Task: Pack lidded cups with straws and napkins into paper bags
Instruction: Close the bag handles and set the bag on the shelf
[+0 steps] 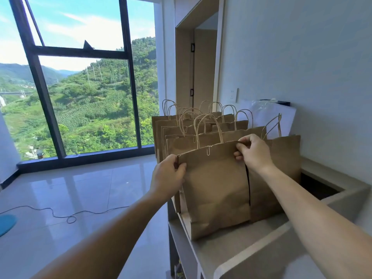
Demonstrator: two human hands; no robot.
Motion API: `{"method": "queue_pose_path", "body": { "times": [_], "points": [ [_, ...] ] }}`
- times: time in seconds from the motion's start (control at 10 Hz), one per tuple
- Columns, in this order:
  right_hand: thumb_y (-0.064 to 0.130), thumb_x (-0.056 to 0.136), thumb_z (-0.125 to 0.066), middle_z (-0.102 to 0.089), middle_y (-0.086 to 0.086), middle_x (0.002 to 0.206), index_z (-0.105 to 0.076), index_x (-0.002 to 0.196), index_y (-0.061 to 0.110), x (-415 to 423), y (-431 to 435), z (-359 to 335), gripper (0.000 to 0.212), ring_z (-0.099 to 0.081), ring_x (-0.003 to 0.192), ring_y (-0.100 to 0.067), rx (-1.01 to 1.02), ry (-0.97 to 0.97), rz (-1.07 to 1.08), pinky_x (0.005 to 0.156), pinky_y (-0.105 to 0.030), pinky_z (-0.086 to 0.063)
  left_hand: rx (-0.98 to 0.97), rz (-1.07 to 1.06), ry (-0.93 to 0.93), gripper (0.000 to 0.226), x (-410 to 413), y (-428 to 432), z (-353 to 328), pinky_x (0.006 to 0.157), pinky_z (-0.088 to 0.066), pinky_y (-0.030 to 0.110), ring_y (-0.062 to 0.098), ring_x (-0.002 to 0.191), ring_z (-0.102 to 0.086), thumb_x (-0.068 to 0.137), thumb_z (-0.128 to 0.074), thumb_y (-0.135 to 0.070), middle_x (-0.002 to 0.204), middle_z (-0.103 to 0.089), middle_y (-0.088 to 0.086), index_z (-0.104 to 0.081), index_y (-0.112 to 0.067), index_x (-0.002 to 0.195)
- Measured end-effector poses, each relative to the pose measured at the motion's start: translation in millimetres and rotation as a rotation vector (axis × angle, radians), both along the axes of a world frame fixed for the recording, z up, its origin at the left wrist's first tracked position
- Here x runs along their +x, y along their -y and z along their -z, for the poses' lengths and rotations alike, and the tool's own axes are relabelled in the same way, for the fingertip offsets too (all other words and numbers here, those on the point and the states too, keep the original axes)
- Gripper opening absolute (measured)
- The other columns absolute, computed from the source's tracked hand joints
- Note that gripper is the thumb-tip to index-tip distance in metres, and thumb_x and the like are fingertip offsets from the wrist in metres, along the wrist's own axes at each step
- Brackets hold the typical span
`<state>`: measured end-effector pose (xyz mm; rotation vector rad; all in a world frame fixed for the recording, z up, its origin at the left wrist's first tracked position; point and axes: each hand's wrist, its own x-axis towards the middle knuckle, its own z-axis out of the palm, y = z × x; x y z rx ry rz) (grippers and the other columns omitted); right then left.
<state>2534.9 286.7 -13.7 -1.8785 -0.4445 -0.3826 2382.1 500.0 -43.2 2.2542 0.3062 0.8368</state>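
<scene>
Both forearms reach to the front paper bag (215, 188), upright on the grey counter (251, 246). The left hand (169, 173) pinches its top left corner and the right hand (254, 152) its top right. Its mouth is flat, hiding any contents. Behind it stand more handled bags (189, 135), their insides unseen.

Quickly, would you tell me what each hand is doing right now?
Left hand: pinches the left top corner of the front paper bag.
Right hand: pinches the same bag's right top corner.
</scene>
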Motion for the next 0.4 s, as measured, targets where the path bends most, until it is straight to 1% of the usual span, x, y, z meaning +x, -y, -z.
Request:
{"method": "queue_pose_path", "body": {
  "times": [0.1, 0.2, 0.3, 0.4],
  "points": [
    [0.010, 0.096, -0.060, -0.069, -0.002, 0.088, -0.056, 0.089, 0.026, 0, 3, 4, 0.018, -0.069, 0.059, -0.008, 0.020, 0.014, -0.001, 0.063, -0.028, -0.059, -0.020, 0.027, -0.006, 0.013, 3, -1, 0, 0.061, -0.052, 0.031, 0.013, 0.056, -0.065, 0.093, -0.061, -0.021, 0.066, -0.066, 0.002, -0.057, -0.017, 0.081],
    [0.018, 0.094, -0.066, -0.069, -0.003, 0.104, -0.057, 0.103, 0.026, -10, 5, 6, 0.015, -0.070, 0.067, -0.008, 0.012, 0.017, 0.004, 0.068, -0.027, -0.059, -0.050, 0.078, 0.001, 0.012, 0, 0, -1, 0.054, -0.051, 0.021, 0.011, 0.055, -0.066, 0.093, -0.061, -0.018, 0.071, -0.066, 0.002, -0.056, -0.019, 0.082],
    [0.029, 0.092, -0.068, -0.055, 0.001, 0.128, -0.048, 0.136, 0.018, -27, 6, 7, 0.050, -0.063, 0.086, -0.007, -0.116, 0.078, 0.091, 0.085, -0.027, -0.048, -0.055, 0.111, -0.066, 0.002, -3, -1, -2, 0.066, -0.055, 0.033, 0.020, 0.070, -0.068, 0.093, -0.056, -0.016, 0.082, -0.067, 0.004, -0.058, -0.016, 0.094],
    [0.036, 0.092, -0.066, -0.042, -0.002, 0.144, -0.041, 0.144, 0.016, -62, 0, 2, 0.062, -0.060, 0.100, -0.007, -0.218, 0.129, 0.115, 0.091, -0.028, -0.044, -0.007, 0.130, -0.183, 0.017, -11, -2, -8, 0.073, -0.053, 0.038, 0.023, 0.084, -0.064, 0.089, -0.054, -0.020, 0.092, -0.066, 0.004, -0.054, -0.016, 0.106]
  ]
}}
